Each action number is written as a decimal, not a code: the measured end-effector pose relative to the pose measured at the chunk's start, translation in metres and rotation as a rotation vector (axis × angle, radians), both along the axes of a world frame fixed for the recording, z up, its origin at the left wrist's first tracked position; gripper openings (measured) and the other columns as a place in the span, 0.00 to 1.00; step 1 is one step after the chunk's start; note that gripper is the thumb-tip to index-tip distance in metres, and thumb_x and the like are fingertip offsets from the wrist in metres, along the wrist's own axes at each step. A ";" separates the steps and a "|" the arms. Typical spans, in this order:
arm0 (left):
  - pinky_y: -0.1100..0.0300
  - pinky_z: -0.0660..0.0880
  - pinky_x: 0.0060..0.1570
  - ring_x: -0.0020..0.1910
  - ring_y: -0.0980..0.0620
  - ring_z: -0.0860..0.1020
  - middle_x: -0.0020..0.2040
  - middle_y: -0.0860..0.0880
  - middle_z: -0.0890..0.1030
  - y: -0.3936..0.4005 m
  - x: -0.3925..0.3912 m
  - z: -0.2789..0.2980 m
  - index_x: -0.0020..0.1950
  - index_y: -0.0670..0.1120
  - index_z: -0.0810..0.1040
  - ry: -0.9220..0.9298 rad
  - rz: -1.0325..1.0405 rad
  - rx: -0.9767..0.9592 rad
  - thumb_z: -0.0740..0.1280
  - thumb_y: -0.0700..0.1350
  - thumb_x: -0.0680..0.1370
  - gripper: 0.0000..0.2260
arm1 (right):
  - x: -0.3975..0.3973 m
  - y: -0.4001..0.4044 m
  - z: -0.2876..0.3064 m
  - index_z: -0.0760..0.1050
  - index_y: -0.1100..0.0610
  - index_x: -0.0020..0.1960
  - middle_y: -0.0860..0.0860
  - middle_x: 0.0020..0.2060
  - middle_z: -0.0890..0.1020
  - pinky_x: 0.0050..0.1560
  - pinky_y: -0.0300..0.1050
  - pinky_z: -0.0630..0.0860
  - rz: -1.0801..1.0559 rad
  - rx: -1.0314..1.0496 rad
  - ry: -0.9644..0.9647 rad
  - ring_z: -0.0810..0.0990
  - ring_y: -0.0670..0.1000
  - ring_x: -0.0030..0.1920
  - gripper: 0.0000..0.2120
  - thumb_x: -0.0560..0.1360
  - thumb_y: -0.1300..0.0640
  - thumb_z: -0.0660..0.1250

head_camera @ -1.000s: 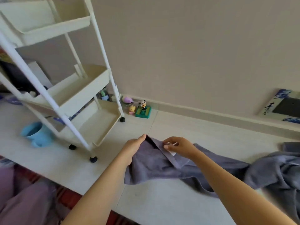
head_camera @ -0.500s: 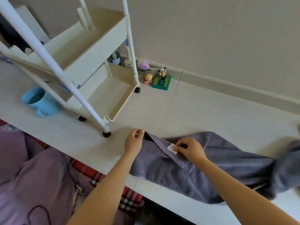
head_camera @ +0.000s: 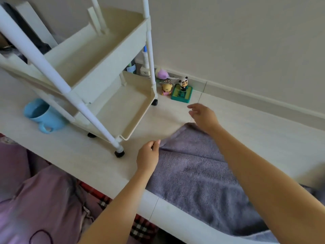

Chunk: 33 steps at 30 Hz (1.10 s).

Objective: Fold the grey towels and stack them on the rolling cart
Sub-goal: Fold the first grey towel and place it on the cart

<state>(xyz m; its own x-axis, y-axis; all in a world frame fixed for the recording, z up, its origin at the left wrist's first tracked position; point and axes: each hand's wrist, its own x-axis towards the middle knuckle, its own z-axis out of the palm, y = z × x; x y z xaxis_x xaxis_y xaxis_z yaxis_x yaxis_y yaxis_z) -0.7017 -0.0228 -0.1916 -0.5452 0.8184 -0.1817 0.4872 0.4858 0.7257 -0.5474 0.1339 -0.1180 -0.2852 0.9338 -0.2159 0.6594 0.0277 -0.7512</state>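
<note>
Grey towel [head_camera: 197,175]: spread flat on the pale desk [head_camera: 263,138], lower centre to the 4 o'clock edge of view, its near side draped over the desk's front edge. Left hand [head_camera: 148,155]: at the towel's left corner, fingers curled, thumb and fingertips pinching the hem. Right hand [head_camera: 204,117]: raised just past the towel's far corner, at 1 o'clock from the left hand, fingers loosely spread and holding nothing; contact with the cloth cannot be told. Rolling cart [head_camera: 98,71]: white, tiered trays bare, on black castors, standing on the desk at 10 o'clock from the left hand, near but apart from the towel. Blue mug [head_camera: 44,117]: beside the cart at 9 o'clock. Panda figure [head_camera: 182,85] on a green base, by the wall at 12 o'clock.
</note>
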 end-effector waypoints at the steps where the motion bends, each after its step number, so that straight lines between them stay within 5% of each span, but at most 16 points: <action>1: 0.58 0.62 0.34 0.37 0.48 0.75 0.35 0.49 0.76 0.002 0.000 -0.003 0.37 0.46 0.73 0.032 -0.008 -0.014 0.60 0.51 0.81 0.15 | 0.001 -0.005 -0.006 0.75 0.49 0.61 0.52 0.59 0.79 0.46 0.42 0.75 0.051 0.007 -0.027 0.79 0.50 0.45 0.12 0.79 0.53 0.62; 3: 0.57 0.66 0.35 0.40 0.46 0.76 0.40 0.46 0.78 0.005 0.000 -0.010 0.41 0.44 0.75 0.102 -0.026 -0.034 0.59 0.52 0.80 0.15 | 0.008 -0.015 -0.022 0.73 0.46 0.64 0.50 0.63 0.76 0.55 0.49 0.73 0.145 0.081 -0.186 0.78 0.51 0.52 0.15 0.78 0.47 0.61; 6: 0.53 0.73 0.40 0.44 0.46 0.76 0.43 0.46 0.79 0.008 0.003 -0.018 0.47 0.45 0.79 0.219 -0.065 -0.040 0.61 0.54 0.79 0.15 | 0.029 -0.024 -0.055 0.56 0.44 0.74 0.52 0.74 0.61 0.71 0.57 0.55 0.220 0.121 -0.519 0.60 0.58 0.72 0.32 0.74 0.37 0.62; 10: 0.51 0.72 0.36 0.40 0.39 0.75 0.38 0.42 0.78 0.010 0.005 -0.029 0.43 0.42 0.80 0.346 -0.056 0.021 0.65 0.48 0.79 0.11 | 0.051 -0.022 -0.083 0.47 0.54 0.77 0.57 0.74 0.58 0.71 0.58 0.54 -0.068 0.062 -0.535 0.58 0.61 0.72 0.45 0.71 0.35 0.65; 15: 0.52 0.71 0.29 0.32 0.39 0.75 0.32 0.43 0.76 0.011 0.004 -0.034 0.37 0.42 0.78 0.431 -0.033 0.067 0.58 0.50 0.77 0.16 | 0.051 -0.011 -0.093 0.69 0.59 0.65 0.59 0.61 0.73 0.62 0.52 0.61 -0.145 0.201 -0.557 0.69 0.60 0.61 0.26 0.76 0.42 0.62; 19: 0.49 0.68 0.48 0.49 0.42 0.75 0.48 0.44 0.79 0.015 0.020 -0.027 0.51 0.44 0.79 0.547 -0.052 0.155 0.58 0.49 0.75 0.14 | 0.035 -0.005 -0.089 0.77 0.59 0.55 0.58 0.52 0.78 0.55 0.51 0.65 -0.135 0.335 -0.366 0.73 0.59 0.53 0.14 0.78 0.50 0.62; 23: 0.48 0.63 0.67 0.66 0.44 0.70 0.66 0.43 0.74 0.033 0.043 -0.029 0.66 0.42 0.74 0.539 -0.500 0.237 0.56 0.48 0.77 0.20 | 0.017 0.002 -0.080 0.82 0.57 0.50 0.58 0.47 0.79 0.50 0.52 0.67 -0.022 0.495 -0.279 0.74 0.62 0.49 0.14 0.74 0.49 0.65; 25: 0.43 0.64 0.69 0.70 0.43 0.67 0.71 0.42 0.69 0.043 0.048 -0.037 0.70 0.43 0.70 0.570 -0.623 0.099 0.53 0.51 0.78 0.24 | 0.021 0.004 -0.084 0.79 0.53 0.58 0.57 0.55 0.77 0.56 0.54 0.65 0.077 0.392 -0.361 0.72 0.62 0.56 0.18 0.74 0.45 0.64; 29: 0.39 0.56 0.70 0.72 0.41 0.64 0.73 0.42 0.67 0.057 0.056 -0.032 0.72 0.44 0.68 0.563 -0.569 -0.144 0.48 0.57 0.77 0.29 | 0.065 -0.011 -0.094 0.64 0.50 0.72 0.56 0.68 0.67 0.67 0.56 0.57 -0.007 0.284 -0.523 0.64 0.60 0.67 0.27 0.76 0.44 0.64; 33: 0.42 0.54 0.71 0.72 0.41 0.65 0.71 0.38 0.68 0.084 0.080 -0.018 0.67 0.42 0.73 0.563 -0.631 -0.019 0.55 0.51 0.79 0.21 | 0.119 -0.043 -0.098 0.76 0.56 0.60 0.59 0.55 0.76 0.58 0.59 0.68 -0.130 0.423 -0.544 0.73 0.63 0.55 0.18 0.75 0.47 0.65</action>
<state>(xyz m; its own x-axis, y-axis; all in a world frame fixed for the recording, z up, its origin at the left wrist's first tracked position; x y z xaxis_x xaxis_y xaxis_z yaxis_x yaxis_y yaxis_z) -0.6220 0.0614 -0.2099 0.0000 0.9993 -0.0371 0.9577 0.0107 0.2876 -0.4285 0.0906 -0.2165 -0.1196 0.9884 0.0933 0.9564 0.1399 -0.2562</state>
